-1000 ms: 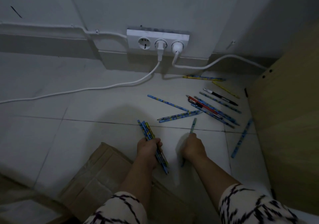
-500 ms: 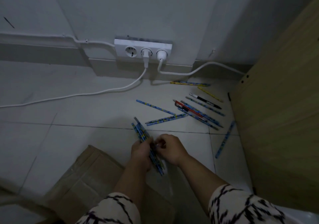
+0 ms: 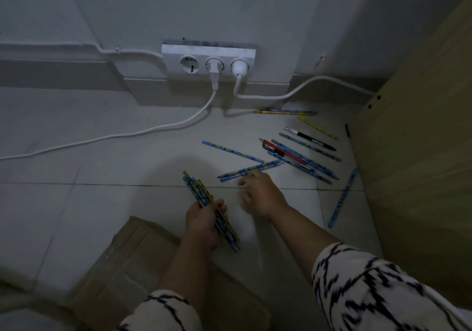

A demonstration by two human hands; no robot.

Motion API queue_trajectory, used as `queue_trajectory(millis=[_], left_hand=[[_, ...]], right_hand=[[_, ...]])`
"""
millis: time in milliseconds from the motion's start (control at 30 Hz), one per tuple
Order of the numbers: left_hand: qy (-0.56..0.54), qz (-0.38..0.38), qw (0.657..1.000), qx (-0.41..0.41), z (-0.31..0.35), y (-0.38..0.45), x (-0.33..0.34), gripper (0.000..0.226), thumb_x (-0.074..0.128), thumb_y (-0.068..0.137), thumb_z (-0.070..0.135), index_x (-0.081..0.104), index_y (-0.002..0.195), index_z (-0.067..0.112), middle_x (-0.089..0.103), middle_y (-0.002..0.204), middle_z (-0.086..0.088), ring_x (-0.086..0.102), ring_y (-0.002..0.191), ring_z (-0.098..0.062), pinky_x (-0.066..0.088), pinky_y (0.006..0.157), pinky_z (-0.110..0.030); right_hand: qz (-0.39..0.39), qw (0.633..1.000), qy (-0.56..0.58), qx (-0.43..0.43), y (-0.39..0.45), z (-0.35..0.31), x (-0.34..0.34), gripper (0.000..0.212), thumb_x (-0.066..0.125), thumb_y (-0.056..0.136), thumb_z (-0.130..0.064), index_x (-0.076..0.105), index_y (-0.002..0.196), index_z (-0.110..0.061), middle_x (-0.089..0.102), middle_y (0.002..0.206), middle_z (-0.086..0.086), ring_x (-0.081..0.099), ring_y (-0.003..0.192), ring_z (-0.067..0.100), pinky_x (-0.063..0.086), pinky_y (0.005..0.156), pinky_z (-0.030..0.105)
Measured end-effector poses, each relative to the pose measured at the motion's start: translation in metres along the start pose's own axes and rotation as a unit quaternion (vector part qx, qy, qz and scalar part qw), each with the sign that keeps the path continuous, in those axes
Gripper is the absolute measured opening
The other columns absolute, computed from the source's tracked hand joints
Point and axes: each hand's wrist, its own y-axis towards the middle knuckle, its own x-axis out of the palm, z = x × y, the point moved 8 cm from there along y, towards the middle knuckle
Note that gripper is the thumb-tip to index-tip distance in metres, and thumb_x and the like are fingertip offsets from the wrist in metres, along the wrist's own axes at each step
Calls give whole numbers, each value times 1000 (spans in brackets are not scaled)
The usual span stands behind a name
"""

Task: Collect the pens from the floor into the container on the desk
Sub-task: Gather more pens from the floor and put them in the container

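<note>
Left hand [image 3: 204, 219] grips a bundle of pens [image 3: 210, 208]; right hand [image 3: 260, 194], blurred, fingers loosely curled and holding nothing, reaches toward two crossed pens [image 3: 251, 170] on the floor [image 3: 102, 203]. Risk: the one-handed bundle may slip during the next pickup

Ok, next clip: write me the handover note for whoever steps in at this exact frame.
Left hand: grips a bundle of pens just above the floor.
Right hand: holds nothing, blurred, reaching toward the two crossed blue pens.
On the floor: one blue pen, a cluster with a red pen and a black pen, pens at the wall, one by the wooden panel.
Done: one bundle gathered.
Left: pick up the rest; nothing is in the container, which is out of view.
</note>
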Motion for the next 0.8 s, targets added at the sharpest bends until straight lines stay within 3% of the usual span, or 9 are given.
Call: queue_trajectory(millis=[67,167,300,400,467,567,633,700,800], left_hand=[[-6,11,1000,0,3,5,-6,17,50,91,-4,51,77,7,58,78,-10,55,68,-19,49,74,-38],[-18,24,1000,-7,4,9,-12,13,51,90,-4,53,81,6,57,75,-10,54,65,-19,48,63,-31],[-33,21,999,-15,6,14,-11,16,52,88,-4,52,76,7,56,72,-11,53,62,-20,46,59,-31],[-31,15,999,-14,7,15,-7,8,50,90,0,53,85,5,57,74,-10,54,65,-20,47,63,-32],[-35,13,999,-14,6,15,-7,6,48,92,2,51,97,4,57,75,-9,55,67,-19,47,64,-32],[-45,15,999,-16,7,14,-9,7,47,94,6,50,101,4,57,76,-9,55,68,-19,48,68,-32],[-54,14,998,-21,7,14,-11,9,46,96,8,53,92,4,57,76,-9,55,68,-20,48,74,-35],[-54,18,998,-22,8,14,-12,16,45,96,8,52,81,8,56,76,-9,55,68,-20,48,71,-35],[-55,21,998,-18,7,14,-12,14,45,96,6,51,83,8,56,77,-10,54,67,-20,48,68,-33]], right_hand=[[-19,997,-68,-11,4,0,5,44,49,87,-6,49,130,-12,42,136,10,35,129,30,39,101,39],[-26,991,-127,-16,7,2,11,50,51,85,-4,43,134,-11,37,142,10,28,134,29,33,105,40],[-11,987,-159,-19,10,5,16,59,47,85,-4,30,141,-9,27,150,10,17,143,26,22,113,40],[-26,985,-168,10,11,11,16,63,41,89,-3,15,146,-9,18,155,9,6,146,25,11,118,44],[-39,984,-173,23,10,14,17,65,40,89,-2,12,147,-9,20,154,10,11,145,27,11,117,45],[-22,985,-170,26,12,16,15,62,40,88,-3,18,145,-9,28,149,14,24,138,31,21,113,44],[-4,984,-178,25,14,15,12,57,42,87,-4,26,142,-9,31,145,15,28,133,32,25,110,43],[5,982,-189,21,15,12,9,52,43,87,-4,32,138,-9,30,144,14,28,132,33,26,108,43],[0,981,-195,19,17,7,7,47,41,88,-2,36,134,-9,33,144,11,28,133,30,26,109,44]])
